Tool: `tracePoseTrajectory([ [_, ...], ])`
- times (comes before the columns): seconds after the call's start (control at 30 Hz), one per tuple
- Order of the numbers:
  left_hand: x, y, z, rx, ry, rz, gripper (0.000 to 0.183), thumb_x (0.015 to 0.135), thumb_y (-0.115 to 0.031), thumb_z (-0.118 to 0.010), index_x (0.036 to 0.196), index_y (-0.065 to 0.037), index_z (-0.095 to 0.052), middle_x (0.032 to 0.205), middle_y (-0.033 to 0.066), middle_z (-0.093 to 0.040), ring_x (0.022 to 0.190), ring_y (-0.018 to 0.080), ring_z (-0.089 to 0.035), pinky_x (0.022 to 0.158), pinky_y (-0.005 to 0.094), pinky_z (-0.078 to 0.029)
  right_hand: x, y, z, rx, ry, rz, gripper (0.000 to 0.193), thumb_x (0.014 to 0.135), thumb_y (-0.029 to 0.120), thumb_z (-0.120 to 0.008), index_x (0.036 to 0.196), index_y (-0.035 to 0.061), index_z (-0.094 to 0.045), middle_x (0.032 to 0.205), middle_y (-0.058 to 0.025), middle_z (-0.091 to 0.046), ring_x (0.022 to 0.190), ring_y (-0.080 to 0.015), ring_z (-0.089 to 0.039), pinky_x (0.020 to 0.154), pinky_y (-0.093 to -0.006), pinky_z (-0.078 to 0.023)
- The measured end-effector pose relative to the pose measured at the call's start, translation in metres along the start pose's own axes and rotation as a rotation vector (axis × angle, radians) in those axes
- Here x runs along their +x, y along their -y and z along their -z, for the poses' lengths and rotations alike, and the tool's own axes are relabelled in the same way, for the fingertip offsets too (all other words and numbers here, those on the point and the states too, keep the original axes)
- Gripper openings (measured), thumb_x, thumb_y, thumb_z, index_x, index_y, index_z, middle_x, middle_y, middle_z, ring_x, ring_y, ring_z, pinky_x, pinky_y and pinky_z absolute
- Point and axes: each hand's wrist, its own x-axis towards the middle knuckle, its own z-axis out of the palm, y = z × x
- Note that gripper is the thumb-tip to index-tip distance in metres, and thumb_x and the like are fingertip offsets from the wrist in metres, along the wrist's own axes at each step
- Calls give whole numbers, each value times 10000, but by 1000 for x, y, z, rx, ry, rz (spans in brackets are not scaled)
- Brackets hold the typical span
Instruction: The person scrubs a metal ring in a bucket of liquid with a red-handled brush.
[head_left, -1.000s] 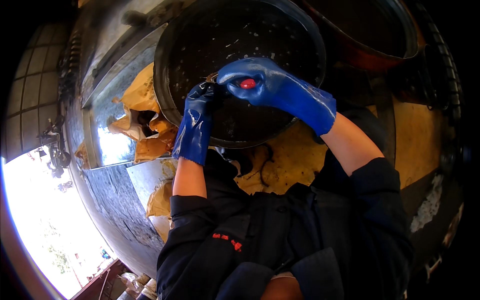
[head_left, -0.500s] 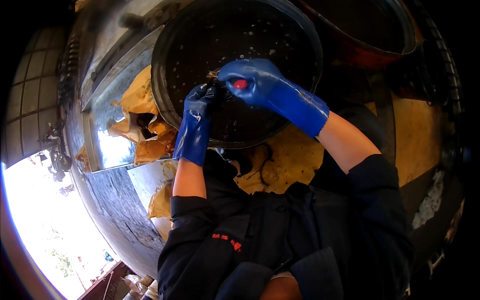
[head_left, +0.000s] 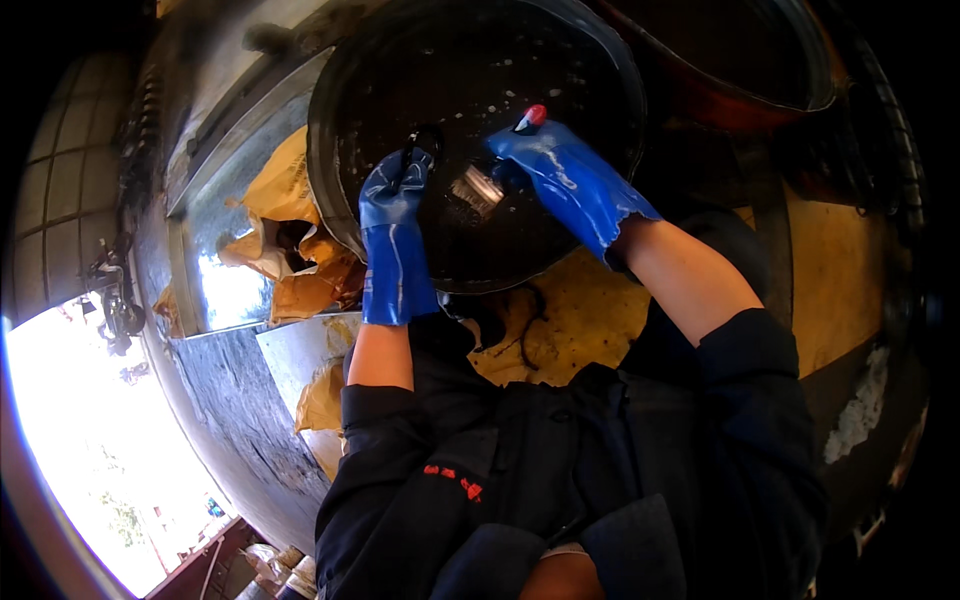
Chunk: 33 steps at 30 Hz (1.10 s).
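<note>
Both my hands are in blue rubber gloves above a round black tub [head_left: 330,190] of dark liquid with pale flecks on it. My right hand [head_left: 565,180] is closed around a paintbrush [head_left: 478,190]. The brush's red handle end sticks up past the thumb, and its bristles and metal band point down toward the left. My left hand [head_left: 395,195] pinches a small dark, ring-like part [head_left: 425,142] at its fingertips; its exact kind is too dark to make out. A gap lies between bristles and part.
A second large round vessel with a reddish rim [head_left: 720,100] stands at the far right. Torn yellow-brown paper sacking [head_left: 280,195] lies left of the tub. Yellow-stained sheet [head_left: 590,325] covers the ground at its near side. Bright daylight enters at the lower left.
My right hand has turned and moved right, taking the brush away from the left hand; the bristles now show clearly. The dark part in my left hand has come up into view.
</note>
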Motion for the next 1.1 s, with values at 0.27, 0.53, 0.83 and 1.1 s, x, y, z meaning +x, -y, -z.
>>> tracePoseTrajectory([
  [0.27,-2,-55,65,792,-259,-174,315,932,-135,-743,1224,-19,-755,1071,124,-795,985,192,-746,876,302,-581,38,10,5,-379,-131,21,321,1000,376,-631,1021,76,-746,815,-67,-712,787,-150,-686,824,-319,-548],
  [0.53,18,-32,276,1022,-529,-189,447,860,-280,-852,1201,-31,-706,1087,155,-766,1007,258,-732,890,375,-573,19,35,-8,-343,-87,24,329,986,406,-634,1015,103,-757,809,-56,-714,774,-150,-691,843,-347,-557],
  [0.83,16,-29,20,712,109,2,380,928,-158,-773,1285,-55,-692,1201,110,-758,1059,193,-734,899,316,-602,50,27,33,-275,-235,151,382,970,430,-731,1068,61,-760,871,-67,-751,803,-150,-707,871,-330,-561],
  [1.1,20,-16,-145,857,521,309,989,813,-427,-895,1561,17,-426,1527,270,-538,1402,373,-552,1149,437,-477,24,40,75,-60,-239,411,286,953,388,-682,989,106,-719,862,-63,-738,831,-169,-712,822,-329,-551],
])
